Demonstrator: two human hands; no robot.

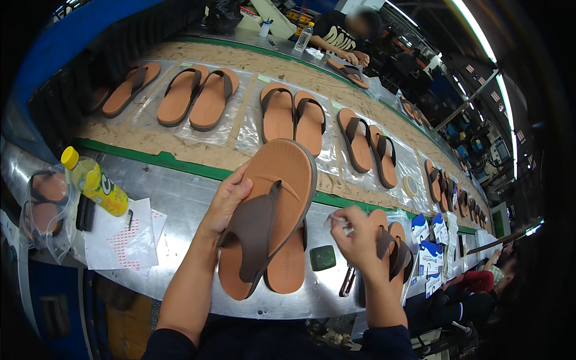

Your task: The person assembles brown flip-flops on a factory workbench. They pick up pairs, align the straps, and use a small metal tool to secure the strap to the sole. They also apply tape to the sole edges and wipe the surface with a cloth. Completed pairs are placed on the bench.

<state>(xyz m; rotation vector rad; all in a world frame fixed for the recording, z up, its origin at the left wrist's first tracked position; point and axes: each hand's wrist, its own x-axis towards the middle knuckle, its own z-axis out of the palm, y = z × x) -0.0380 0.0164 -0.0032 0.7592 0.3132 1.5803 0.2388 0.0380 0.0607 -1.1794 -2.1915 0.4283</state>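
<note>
Far left of the hands: a yellow-capped bottle (96,183) is laid on printed papers (123,237), with a clear bag (45,210) of sandals beside it.
Left hand (227,201): it is closed around the edge of a tan sandal (273,198) with a brown strap, which is held tilted above the metal bench (174,192).
Under the held sandal: a second tan sandal (288,264) is lain flat on the bench.
Between the hands: a small green block (323,258) is seen on the bench.
Right hand (357,234): the fingers are pinched on something small and pale (339,221); what it is cannot be told.
Beyond the right hand: another pair of sandals (390,240) is set, partly hidden.
Above both hands: sandal pairs in clear bags (294,114) are lined along the belt.
</note>
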